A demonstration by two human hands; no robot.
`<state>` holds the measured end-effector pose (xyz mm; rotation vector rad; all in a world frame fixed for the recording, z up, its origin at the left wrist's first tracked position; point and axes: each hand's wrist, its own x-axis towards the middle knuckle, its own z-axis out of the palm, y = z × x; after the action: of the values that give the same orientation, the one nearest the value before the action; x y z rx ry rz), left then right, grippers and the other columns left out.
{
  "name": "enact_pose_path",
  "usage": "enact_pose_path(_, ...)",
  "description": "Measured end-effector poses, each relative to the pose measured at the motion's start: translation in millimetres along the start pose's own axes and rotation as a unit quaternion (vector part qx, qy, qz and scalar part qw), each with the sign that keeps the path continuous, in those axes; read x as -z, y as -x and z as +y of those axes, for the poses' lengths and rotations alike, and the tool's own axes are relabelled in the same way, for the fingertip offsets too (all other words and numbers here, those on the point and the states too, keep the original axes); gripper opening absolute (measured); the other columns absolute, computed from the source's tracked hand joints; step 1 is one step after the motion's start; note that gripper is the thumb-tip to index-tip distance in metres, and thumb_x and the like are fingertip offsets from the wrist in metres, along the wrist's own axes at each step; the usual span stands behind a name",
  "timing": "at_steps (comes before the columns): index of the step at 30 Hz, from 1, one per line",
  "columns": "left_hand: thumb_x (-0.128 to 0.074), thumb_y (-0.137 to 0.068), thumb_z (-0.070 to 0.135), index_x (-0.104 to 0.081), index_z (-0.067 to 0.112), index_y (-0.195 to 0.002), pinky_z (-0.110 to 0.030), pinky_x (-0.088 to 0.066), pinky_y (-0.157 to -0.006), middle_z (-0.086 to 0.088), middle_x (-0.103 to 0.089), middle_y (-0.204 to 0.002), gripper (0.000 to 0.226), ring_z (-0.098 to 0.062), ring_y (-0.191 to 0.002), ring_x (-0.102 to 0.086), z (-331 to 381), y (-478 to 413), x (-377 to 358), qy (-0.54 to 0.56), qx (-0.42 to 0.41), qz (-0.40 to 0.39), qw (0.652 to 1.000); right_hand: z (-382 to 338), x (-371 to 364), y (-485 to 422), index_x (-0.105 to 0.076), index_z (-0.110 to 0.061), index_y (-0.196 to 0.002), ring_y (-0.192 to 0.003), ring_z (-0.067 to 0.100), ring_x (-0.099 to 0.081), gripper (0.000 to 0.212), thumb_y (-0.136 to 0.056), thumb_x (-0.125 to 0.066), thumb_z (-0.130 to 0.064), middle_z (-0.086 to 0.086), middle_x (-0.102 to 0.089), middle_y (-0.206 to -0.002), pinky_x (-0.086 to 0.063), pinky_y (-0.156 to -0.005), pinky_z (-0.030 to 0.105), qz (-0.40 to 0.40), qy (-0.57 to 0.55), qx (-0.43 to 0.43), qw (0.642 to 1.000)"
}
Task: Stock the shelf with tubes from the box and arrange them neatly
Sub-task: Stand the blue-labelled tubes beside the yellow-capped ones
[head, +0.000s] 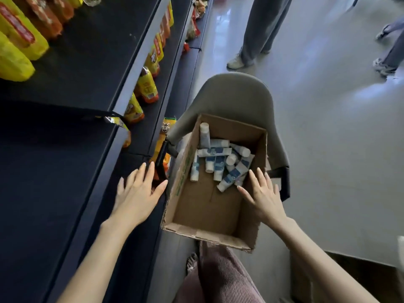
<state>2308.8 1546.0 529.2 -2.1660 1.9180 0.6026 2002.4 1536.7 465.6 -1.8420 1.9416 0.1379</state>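
An open cardboard box [203,215] sits on a grey chair, with several white-and-blue tubes [220,162] piled loosely at its far end. My left hand [137,193] hovers with straight spread fingers just left of the box, over the edge of the dark shelf [50,171]. My right hand [265,197] reaches over the box's right wall, fingers spread, fingertips close to the nearest tubes. Neither hand holds anything. The near stretch of the shelf top carries no tubes.
Yellow and orange snack packets [146,86] line the shelf levels farther along. The grey chair [240,99] stands on the glossy floor. Two people's legs [262,29] stand in the aisle beyond. My own trouser leg [220,276] is below the box.
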Motion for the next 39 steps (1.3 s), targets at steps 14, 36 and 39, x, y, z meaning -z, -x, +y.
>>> enact_pose_path(14, -0.004, -0.086, 0.065, 0.008, 0.028, -0.151, -0.04, -0.005, -0.118, 0.003, 0.002, -0.161, 0.076, -0.016, -0.147, -0.002, 30.6, -91.3, -60.7, 0.004, -0.023, -0.039, 0.999, -49.4, -84.0, -128.1, -0.029, -0.007, -0.146, -0.133, 0.02, -0.039, 0.074, -0.091, -0.052, -0.051, 0.009, -0.04, -0.145, -0.031, -0.112, 0.035, -0.099, -0.396, -0.124, 0.904)
enact_pose_path(36, -0.017, -0.085, 0.064, 0.0, 0.035, -0.15, -0.028, -0.009, -0.112, 0.017, -0.007, -0.158, 0.073, 0.006, -0.14, 0.0, 27.3, -130.1, -83.7, 0.179, -0.015, -0.008, 0.984, -77.1, -119.9, -261.7, -0.048, -0.009, -0.132, -0.121, 0.028, -0.054, 0.042, -0.094, -0.059, -0.023, 0.013, -0.056, -0.132, -0.047, -0.098, 0.037, 0.057, -0.785, -0.367, 0.497)
enact_pose_path(39, -0.024, -0.087, 0.061, -0.006, 0.032, -0.151, -0.025, -0.01, -0.11, 0.015, -0.013, -0.157, 0.072, 0.011, -0.135, -0.003, 34.3, -131.9, -80.1, 0.217, -0.035, 0.019, 0.975, -73.5, -112.5, -248.5, -0.047, -0.004, -0.132, -0.118, 0.029, -0.056, 0.043, -0.094, -0.058, -0.02, 0.016, -0.057, -0.128, -0.05, -0.095, 0.039, 0.066, -0.797, -0.3, 0.52)
